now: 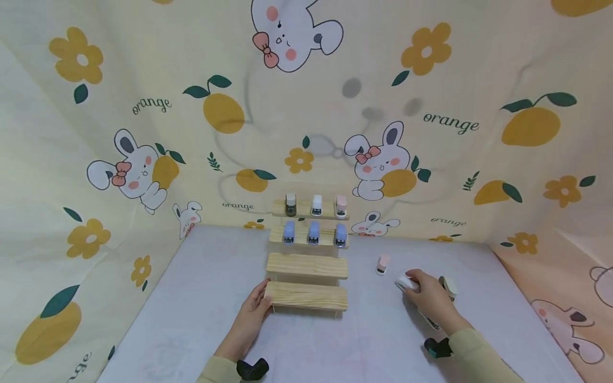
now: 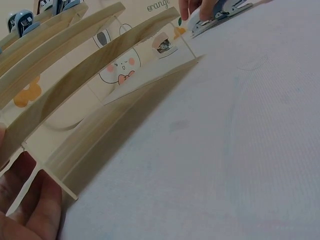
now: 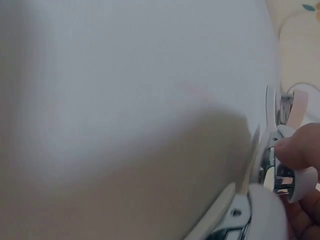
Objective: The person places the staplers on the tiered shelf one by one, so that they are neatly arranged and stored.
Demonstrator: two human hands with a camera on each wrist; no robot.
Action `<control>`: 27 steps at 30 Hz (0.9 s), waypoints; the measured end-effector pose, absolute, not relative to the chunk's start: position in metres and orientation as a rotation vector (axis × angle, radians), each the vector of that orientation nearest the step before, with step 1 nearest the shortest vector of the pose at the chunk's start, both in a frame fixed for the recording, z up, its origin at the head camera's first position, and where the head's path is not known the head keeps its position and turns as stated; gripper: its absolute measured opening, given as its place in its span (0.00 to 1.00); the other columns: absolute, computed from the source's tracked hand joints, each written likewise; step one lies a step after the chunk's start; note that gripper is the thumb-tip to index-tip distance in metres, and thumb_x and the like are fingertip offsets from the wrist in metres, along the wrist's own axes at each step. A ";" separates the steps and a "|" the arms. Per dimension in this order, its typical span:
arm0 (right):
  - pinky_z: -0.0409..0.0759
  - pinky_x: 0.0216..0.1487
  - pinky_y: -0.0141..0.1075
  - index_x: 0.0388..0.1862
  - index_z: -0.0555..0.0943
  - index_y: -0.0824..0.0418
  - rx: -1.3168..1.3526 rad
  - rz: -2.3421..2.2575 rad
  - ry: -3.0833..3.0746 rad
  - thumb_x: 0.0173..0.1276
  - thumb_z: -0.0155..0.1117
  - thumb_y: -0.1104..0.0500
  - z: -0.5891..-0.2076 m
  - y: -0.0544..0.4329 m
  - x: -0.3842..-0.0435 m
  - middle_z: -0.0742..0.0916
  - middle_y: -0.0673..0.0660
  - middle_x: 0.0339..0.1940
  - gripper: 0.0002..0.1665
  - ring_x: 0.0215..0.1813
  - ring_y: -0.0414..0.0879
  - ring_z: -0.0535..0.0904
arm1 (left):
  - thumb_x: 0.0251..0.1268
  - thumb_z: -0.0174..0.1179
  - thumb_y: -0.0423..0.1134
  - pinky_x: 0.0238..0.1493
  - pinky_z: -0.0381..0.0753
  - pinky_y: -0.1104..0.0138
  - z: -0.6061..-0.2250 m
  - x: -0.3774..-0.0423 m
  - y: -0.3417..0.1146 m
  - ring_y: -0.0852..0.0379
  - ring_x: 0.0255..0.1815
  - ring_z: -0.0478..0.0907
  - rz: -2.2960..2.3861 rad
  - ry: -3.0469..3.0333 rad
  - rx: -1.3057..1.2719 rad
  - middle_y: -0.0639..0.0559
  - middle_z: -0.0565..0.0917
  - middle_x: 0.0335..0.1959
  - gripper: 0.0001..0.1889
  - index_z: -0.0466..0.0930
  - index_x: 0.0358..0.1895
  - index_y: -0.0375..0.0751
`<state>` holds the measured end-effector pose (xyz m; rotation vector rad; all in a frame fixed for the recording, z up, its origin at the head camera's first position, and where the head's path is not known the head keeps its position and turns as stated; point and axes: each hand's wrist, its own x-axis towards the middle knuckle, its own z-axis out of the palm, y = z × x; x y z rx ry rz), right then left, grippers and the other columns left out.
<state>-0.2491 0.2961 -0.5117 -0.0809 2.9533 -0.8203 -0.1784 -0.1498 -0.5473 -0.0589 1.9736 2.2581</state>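
A: While scanning L to R, what is the L hand (image 1: 250, 315) status?

B: Gripping the L end of the wooden rack (image 1: 276, 235), at the bottom tier (image 1: 311, 296).

A: Rack contents?

B: Top tier (image 1: 304, 209): dark-based stapler (image 1: 290, 205), white stapler (image 1: 316, 205), pink stapler (image 1: 341, 206). 2nd tier (image 1: 325, 238): 3 blue staplers (image 1: 313, 233). 3rd tier (image 1: 306, 266) and bottom tier: nil. Est. approx. half loaded.

A: Remaining, R of rack?

B: Min. 4 units off-rack. 2nd pink stapler (image 1: 382, 264) on table (image 1: 359, 340). 2nd white stapler (image 1: 404, 283), pinched by R hand (image 1: 433, 298); table contact: can't tell. Partly hidden stapler (image 1: 432, 323) below R hand, colour n/a. Cream stapler (image 1: 450, 285) just beside R hand, far R.
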 end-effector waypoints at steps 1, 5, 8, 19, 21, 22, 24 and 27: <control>0.76 0.56 0.58 0.64 0.70 0.64 -0.101 -0.829 2.963 0.66 0.65 0.59 -0.511 0.295 -0.248 0.79 0.67 0.58 0.29 0.55 0.57 0.76 | 0.77 0.48 0.40 0.71 0.61 0.57 -0.548 -0.178 -0.150 0.44 0.74 0.52 2.260 1.969 -0.057 0.38 0.50 0.76 0.29 0.52 0.76 0.45; 0.78 0.53 0.56 0.64 0.70 0.63 -0.152 -0.849 3.005 0.66 0.65 0.59 -0.504 0.286 -0.245 0.80 0.65 0.56 0.28 0.53 0.55 0.76 | 0.77 0.47 0.39 0.70 0.62 0.57 -0.548 -0.179 -0.150 0.44 0.74 0.52 2.263 1.966 -0.052 0.38 0.51 0.76 0.28 0.52 0.76 0.44; 0.80 0.49 0.52 0.64 0.70 0.62 -0.169 -0.878 3.024 0.66 0.65 0.58 -0.493 0.277 -0.241 0.80 0.63 0.55 0.28 0.50 0.53 0.76 | 0.77 0.48 0.40 0.69 0.64 0.58 -0.549 -0.179 -0.150 0.45 0.74 0.53 2.251 1.980 -0.068 0.38 0.51 0.76 0.28 0.53 0.76 0.45; 0.83 0.39 0.37 0.62 0.73 0.58 -0.416 -1.194 3.004 0.67 0.65 0.59 -0.460 0.225 -0.223 0.81 0.57 0.52 0.24 0.45 0.50 0.79 | 0.78 0.47 0.39 0.69 0.64 0.60 -0.547 -0.179 -0.150 0.45 0.74 0.52 2.255 1.974 -0.058 0.38 0.51 0.76 0.28 0.52 0.76 0.45; 0.82 0.37 0.34 0.60 0.74 0.57 -0.463 -1.231 2.989 0.68 0.65 0.58 -0.457 0.213 -0.222 0.81 0.54 0.50 0.23 0.44 0.48 0.78 | 0.78 0.47 0.39 0.69 0.64 0.61 -0.547 -0.179 -0.150 0.45 0.74 0.53 2.251 1.977 -0.069 0.38 0.51 0.76 0.28 0.52 0.76 0.45; 0.82 0.36 0.33 0.60 0.74 0.57 -0.485 -1.247 2.988 0.68 0.66 0.57 -0.456 0.207 -0.222 0.81 0.53 0.49 0.23 0.43 0.47 0.77 | 0.77 0.47 0.39 0.69 0.64 0.60 -0.547 -0.179 -0.150 0.45 0.74 0.53 2.249 1.976 -0.076 0.39 0.51 0.76 0.28 0.52 0.76 0.46; 0.82 0.35 0.34 0.58 0.75 0.57 -0.547 -1.275 2.995 0.68 0.66 0.56 -0.456 0.195 -0.222 0.81 0.52 0.46 0.22 0.42 0.45 0.76 | 0.77 0.47 0.40 0.69 0.64 0.59 -0.548 -0.179 -0.151 0.46 0.74 0.53 2.245 1.979 -0.084 0.39 0.51 0.76 0.28 0.52 0.76 0.46; 0.82 0.36 0.38 0.56 0.76 0.58 -0.609 -1.341 2.988 0.67 0.67 0.57 -0.455 0.175 -0.222 0.81 0.51 0.45 0.20 0.41 0.45 0.75 | 0.77 0.48 0.40 0.70 0.64 0.59 -0.548 -0.179 -0.150 0.47 0.74 0.54 2.243 1.971 -0.090 0.40 0.52 0.76 0.28 0.53 0.76 0.47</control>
